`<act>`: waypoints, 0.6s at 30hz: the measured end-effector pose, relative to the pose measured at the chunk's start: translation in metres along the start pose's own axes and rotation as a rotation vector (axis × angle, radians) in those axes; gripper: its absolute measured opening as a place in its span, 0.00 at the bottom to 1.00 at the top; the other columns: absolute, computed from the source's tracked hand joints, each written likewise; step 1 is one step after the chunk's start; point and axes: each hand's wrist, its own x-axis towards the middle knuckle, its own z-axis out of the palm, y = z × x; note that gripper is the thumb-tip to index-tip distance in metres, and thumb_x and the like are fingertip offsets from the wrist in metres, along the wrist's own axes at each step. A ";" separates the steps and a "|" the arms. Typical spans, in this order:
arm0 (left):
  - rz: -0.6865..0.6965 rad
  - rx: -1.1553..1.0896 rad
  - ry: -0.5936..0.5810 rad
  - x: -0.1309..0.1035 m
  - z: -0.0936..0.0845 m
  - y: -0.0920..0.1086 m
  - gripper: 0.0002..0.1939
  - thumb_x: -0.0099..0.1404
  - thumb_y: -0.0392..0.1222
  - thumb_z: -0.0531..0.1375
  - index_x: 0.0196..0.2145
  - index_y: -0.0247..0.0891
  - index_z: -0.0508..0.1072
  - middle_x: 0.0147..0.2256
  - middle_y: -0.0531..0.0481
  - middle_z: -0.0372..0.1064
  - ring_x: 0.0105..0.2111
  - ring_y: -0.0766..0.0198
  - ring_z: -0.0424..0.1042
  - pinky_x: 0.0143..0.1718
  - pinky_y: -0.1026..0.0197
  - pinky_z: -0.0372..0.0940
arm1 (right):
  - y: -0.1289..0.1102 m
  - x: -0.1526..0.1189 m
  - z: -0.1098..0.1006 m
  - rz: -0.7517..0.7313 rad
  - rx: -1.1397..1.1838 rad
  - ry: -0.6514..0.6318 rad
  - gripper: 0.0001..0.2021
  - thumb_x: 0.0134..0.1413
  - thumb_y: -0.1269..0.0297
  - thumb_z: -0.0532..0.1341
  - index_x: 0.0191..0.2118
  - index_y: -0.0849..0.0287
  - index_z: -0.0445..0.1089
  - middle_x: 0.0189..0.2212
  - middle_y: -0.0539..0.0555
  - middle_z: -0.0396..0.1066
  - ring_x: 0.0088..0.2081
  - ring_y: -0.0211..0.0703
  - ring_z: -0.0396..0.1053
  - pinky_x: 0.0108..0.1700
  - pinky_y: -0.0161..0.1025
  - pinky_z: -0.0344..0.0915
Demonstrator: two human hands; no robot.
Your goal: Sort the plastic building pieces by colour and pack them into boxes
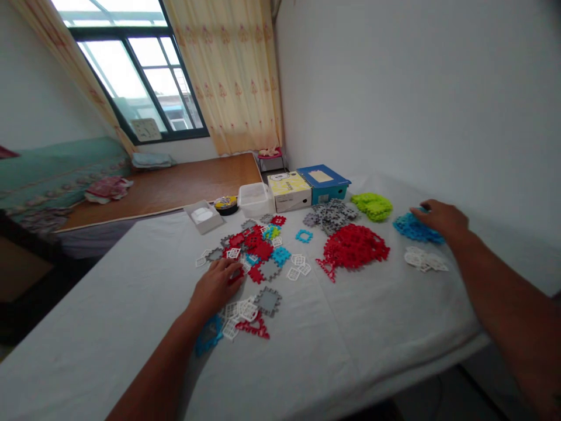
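My left hand (pixel 217 286) rests on the near left side of a mixed heap of red, grey, blue and white plastic pieces (pixel 263 248); a red piece shows by its fingertips, and its grip is unclear. Far to the right, my right hand (pixel 438 217) is over the blue pile (pixel 416 229), its fingertips bent down at a blue piece. White pieces (pixel 425 259) lie just below that pile. Between the hands are a large red pile (pixel 356 247), a grey pile (pixel 335 216), a green pile (pixel 372 206) and a single blue square frame (pixel 304 235).
Along the back stand a white open box (pixel 204 217), a round black tin (pixel 226 204), a clear plastic tub (pixel 256 200), a yellow and white box (pixel 290 190) and a blue box (pixel 324 182). A white cloth covers the table (pixel 328 362); a wall rises at the right.
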 end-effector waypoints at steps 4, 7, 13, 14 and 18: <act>0.013 -0.014 0.022 0.000 0.002 0.000 0.14 0.66 0.47 0.57 0.48 0.45 0.74 0.50 0.46 0.69 0.51 0.53 0.65 0.53 0.51 0.64 | -0.016 0.001 -0.002 0.011 -0.013 0.015 0.21 0.55 0.50 0.61 0.43 0.66 0.74 0.43 0.79 0.70 0.50 0.75 0.65 0.42 0.67 0.59; 0.018 -0.008 0.016 -0.001 0.002 0.001 0.15 0.66 0.47 0.57 0.49 0.45 0.74 0.50 0.46 0.69 0.50 0.54 0.65 0.51 0.52 0.65 | -0.079 -0.019 -0.005 -0.212 0.056 0.080 0.18 0.59 0.58 0.57 0.47 0.67 0.73 0.50 0.78 0.68 0.55 0.72 0.61 0.48 0.68 0.58; 0.013 -0.001 0.006 -0.003 -0.001 0.004 0.15 0.67 0.46 0.56 0.50 0.45 0.73 0.50 0.46 0.68 0.50 0.54 0.64 0.51 0.51 0.65 | -0.239 -0.131 0.016 -1.026 0.326 -0.282 0.15 0.60 0.61 0.58 0.51 0.57 0.72 0.49 0.58 0.73 0.52 0.50 0.67 0.54 0.47 0.63; 0.013 -0.009 0.006 -0.004 -0.001 0.004 0.15 0.67 0.46 0.57 0.50 0.45 0.73 0.51 0.46 0.68 0.51 0.54 0.64 0.51 0.51 0.65 | -0.257 -0.151 0.022 -1.116 0.338 -0.329 0.15 0.61 0.62 0.57 0.51 0.58 0.71 0.49 0.58 0.73 0.52 0.50 0.66 0.54 0.47 0.63; -0.002 -0.045 -0.002 -0.006 -0.003 0.005 0.15 0.66 0.44 0.58 0.50 0.46 0.73 0.51 0.47 0.68 0.52 0.54 0.63 0.53 0.52 0.65 | -0.295 -0.197 0.048 -1.219 0.307 -0.397 0.23 0.58 0.69 0.58 0.60 0.63 0.63 0.57 0.63 0.66 0.57 0.52 0.62 0.56 0.50 0.61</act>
